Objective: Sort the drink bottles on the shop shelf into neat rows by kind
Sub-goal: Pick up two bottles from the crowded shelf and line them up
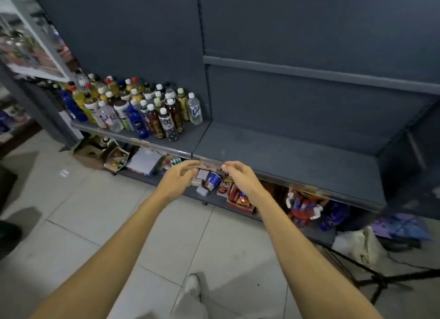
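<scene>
Dozens of drink bottles (133, 104) stand crowded together at the left end of the grey shelf (285, 157), mixed in kind: blue ones, yellow ones, dark brown ones with white caps, and a clear bottle (194, 111) at the right edge of the cluster. The rest of that shelf, to the right of the bottles, is bare board. The person stands on the tiled floor (95, 211) facing it, both bare arms stretched forward. The left hand (178, 176) and the right hand (238, 173) hover close together in front of the shelf's front rail, near its middle, well apart from the bottles. Both are released, fingers loosely curled, holding nothing. Below the rail, on the bottom shelf, lie snack boxes (240, 199), a blue cup (213, 180) and a white packet (142, 162). A cardboard box (89, 152) sits at the lower left. A white bag (357, 245) rests on the floor at the right, beside a dark tripod leg (385, 280).
</scene>
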The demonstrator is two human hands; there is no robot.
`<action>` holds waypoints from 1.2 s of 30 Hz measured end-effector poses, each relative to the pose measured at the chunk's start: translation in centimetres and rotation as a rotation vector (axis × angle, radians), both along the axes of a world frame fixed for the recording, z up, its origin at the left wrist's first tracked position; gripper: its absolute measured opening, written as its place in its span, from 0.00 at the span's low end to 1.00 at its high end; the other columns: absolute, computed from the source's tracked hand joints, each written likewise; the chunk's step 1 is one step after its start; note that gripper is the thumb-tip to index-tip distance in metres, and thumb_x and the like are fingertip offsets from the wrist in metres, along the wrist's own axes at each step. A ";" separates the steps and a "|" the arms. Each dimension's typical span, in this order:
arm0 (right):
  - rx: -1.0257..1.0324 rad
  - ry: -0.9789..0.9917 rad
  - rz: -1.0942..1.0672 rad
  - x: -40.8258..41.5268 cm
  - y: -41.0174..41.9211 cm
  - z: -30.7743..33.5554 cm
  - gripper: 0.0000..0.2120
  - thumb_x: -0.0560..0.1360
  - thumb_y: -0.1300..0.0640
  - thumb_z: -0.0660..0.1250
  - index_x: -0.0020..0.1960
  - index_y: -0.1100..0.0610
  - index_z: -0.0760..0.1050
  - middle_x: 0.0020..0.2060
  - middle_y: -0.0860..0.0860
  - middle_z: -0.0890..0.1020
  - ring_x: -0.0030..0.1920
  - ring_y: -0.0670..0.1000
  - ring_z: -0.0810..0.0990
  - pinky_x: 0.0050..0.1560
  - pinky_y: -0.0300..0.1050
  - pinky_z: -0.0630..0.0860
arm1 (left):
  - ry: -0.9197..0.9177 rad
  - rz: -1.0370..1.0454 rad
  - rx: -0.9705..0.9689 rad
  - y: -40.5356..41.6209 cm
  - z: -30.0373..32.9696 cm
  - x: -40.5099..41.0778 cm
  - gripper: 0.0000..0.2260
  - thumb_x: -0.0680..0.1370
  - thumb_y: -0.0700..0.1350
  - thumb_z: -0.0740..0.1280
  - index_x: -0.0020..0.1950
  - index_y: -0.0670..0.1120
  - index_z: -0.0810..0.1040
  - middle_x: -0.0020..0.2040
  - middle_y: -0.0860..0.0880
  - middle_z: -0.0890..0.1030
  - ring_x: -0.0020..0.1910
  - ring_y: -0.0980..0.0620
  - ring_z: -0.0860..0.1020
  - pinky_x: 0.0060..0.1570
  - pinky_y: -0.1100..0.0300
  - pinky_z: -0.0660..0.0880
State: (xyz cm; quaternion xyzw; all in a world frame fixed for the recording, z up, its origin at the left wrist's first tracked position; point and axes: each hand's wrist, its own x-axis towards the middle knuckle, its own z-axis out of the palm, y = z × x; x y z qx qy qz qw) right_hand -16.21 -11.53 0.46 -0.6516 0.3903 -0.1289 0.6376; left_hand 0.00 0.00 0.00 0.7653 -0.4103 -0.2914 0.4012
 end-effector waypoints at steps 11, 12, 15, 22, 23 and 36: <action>0.029 0.002 -0.070 13.6 -0.2 -0.1 0.14 0.78 0.50 0.65 0.61 0.54 0.77 0.56 0.49 0.80 0.58 0.51 0.78 0.54 0.43 0.75 | 0.147 0.152 -0.078 -0.5 -1.1 9.9 0.11 0.81 0.42 0.60 0.60 0.53 0.77 0.57 0.51 0.80 0.56 0.52 0.79 0.57 0.56 0.75; 0.030 0.002 -0.065 15.3 -0.2 -0.1 0.14 0.78 0.50 0.66 0.60 0.54 0.78 0.56 0.51 0.80 0.58 0.53 0.79 0.56 0.46 0.76 | 0.137 0.133 -0.083 -0.6 -0.9 11.1 0.12 0.81 0.42 0.60 0.62 0.51 0.76 0.58 0.50 0.80 0.56 0.52 0.78 0.56 0.58 0.74; 0.024 0.008 -0.046 19.3 -0.6 -0.3 0.13 0.77 0.50 0.66 0.59 0.53 0.78 0.56 0.50 0.80 0.57 0.52 0.79 0.55 0.45 0.76 | 0.119 0.140 -0.075 -0.3 -0.4 15.2 0.13 0.81 0.41 0.60 0.65 0.47 0.75 0.59 0.50 0.79 0.57 0.52 0.77 0.57 0.60 0.73; -0.035 0.063 0.047 25.1 -2.1 -1.1 0.15 0.78 0.49 0.65 0.63 0.51 0.76 0.57 0.45 0.76 0.59 0.46 0.74 0.59 0.43 0.69 | 0.098 0.173 -0.067 0.7 -1.1 22.7 0.13 0.81 0.41 0.60 0.64 0.47 0.76 0.56 0.52 0.79 0.56 0.56 0.77 0.57 0.64 0.71; -0.036 0.068 0.045 25.6 -2.5 -1.5 0.15 0.78 0.49 0.65 0.63 0.51 0.76 0.57 0.44 0.76 0.59 0.46 0.74 0.60 0.44 0.70 | 0.077 0.173 -0.061 0.6 -1.4 23.5 0.13 0.81 0.41 0.60 0.64 0.46 0.76 0.56 0.53 0.79 0.54 0.59 0.76 0.54 0.69 0.70; 0.054 0.078 0.015 38.4 -12.9 -8.1 0.14 0.77 0.52 0.67 0.62 0.54 0.76 0.60 0.52 0.79 0.58 0.51 0.78 0.61 0.47 0.74 | -0.003 0.113 0.070 -8.3 -4.6 36.7 0.13 0.80 0.38 0.61 0.64 0.43 0.76 0.56 0.48 0.80 0.54 0.53 0.77 0.48 0.76 0.69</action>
